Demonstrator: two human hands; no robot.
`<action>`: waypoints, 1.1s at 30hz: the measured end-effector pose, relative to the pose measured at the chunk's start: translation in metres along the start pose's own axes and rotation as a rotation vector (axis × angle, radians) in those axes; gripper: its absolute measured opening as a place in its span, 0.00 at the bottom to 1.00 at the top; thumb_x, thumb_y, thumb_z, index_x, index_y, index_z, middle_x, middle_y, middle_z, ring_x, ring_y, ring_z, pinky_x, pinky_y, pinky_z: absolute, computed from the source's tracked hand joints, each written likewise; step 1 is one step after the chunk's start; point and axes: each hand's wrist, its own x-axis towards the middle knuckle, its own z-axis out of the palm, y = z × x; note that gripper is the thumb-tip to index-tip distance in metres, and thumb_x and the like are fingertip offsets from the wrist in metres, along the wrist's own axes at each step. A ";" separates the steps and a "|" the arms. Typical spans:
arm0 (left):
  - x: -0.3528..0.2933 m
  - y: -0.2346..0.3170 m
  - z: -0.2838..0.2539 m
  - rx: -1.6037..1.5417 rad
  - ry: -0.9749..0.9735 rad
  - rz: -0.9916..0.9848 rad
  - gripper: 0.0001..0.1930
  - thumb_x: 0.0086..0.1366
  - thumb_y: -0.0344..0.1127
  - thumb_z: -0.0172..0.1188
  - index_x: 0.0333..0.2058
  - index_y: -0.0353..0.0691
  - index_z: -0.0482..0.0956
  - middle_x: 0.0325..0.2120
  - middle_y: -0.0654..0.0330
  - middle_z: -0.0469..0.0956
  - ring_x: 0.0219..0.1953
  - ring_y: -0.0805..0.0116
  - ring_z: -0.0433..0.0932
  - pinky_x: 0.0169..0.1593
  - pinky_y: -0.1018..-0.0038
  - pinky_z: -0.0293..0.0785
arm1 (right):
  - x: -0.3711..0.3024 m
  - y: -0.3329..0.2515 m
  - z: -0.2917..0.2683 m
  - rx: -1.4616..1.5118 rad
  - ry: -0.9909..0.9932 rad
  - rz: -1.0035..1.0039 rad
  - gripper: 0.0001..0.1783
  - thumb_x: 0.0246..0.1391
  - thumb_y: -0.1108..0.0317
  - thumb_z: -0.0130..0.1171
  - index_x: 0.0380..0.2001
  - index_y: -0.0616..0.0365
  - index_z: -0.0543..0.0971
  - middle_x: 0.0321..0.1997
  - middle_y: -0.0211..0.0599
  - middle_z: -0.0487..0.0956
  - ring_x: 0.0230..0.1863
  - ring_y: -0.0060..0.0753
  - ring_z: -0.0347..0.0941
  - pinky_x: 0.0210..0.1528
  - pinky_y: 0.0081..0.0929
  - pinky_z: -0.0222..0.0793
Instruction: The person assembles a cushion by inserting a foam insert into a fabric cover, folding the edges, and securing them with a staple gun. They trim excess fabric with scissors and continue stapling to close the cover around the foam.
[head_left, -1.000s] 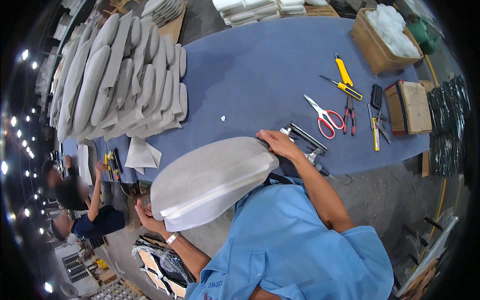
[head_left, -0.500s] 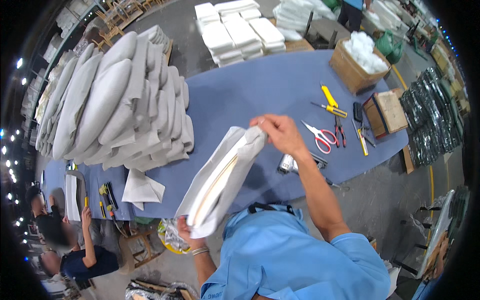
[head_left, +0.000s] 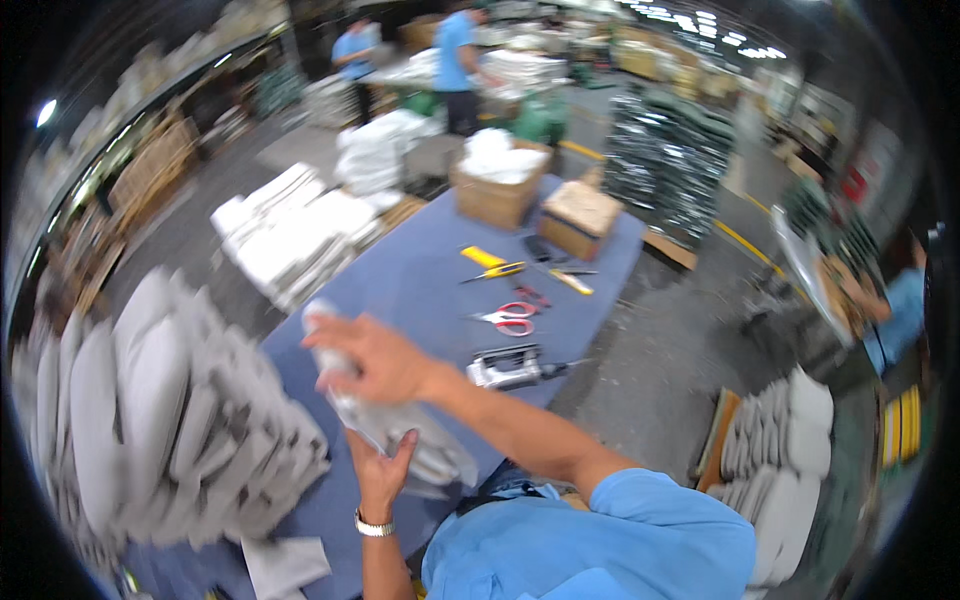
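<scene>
A slim grey fabric cushion [head_left: 425, 445] is held up slantwise over the near part of the table, smeared by motion. My left hand [head_left: 380, 470] grips its side from below, thumb raised; a metal-banded watch [head_left: 374, 523] circles that wrist. Across the cushion's upper part lies my right hand [head_left: 375, 355], its fingers reaching over the far side and its thumb apart from them. Its fingertips are blurred. Left of both hands rises a tall stack of grey cushions [head_left: 180, 400]. A loose piece of light cloth [head_left: 285, 567] lies at the stack's foot.
On the blue table [head_left: 400, 270] are red-handled scissors [head_left: 508, 318], a silver tool [head_left: 505, 367], yellow-handled tools [head_left: 490, 265], a box of white stuffing [head_left: 495, 190] and a smaller box [head_left: 580, 215]. White pads [head_left: 290, 235] stand beyond it. Other people work farther off.
My view has swung to the right. The cushion has turned, and its long opening no longer faces me. My right hand has shifted from pinching its end to lying across it.
</scene>
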 end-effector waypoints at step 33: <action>0.084 0.005 0.055 0.545 0.136 -0.177 0.50 0.50 0.28 0.59 0.74 0.29 0.50 0.55 0.30 0.75 0.55 0.29 0.76 0.57 0.52 0.73 | 0.004 0.109 -0.032 0.157 0.268 0.228 0.11 0.70 0.60 0.52 0.38 0.55 0.77 0.31 0.50 0.80 0.34 0.58 0.78 0.34 0.51 0.71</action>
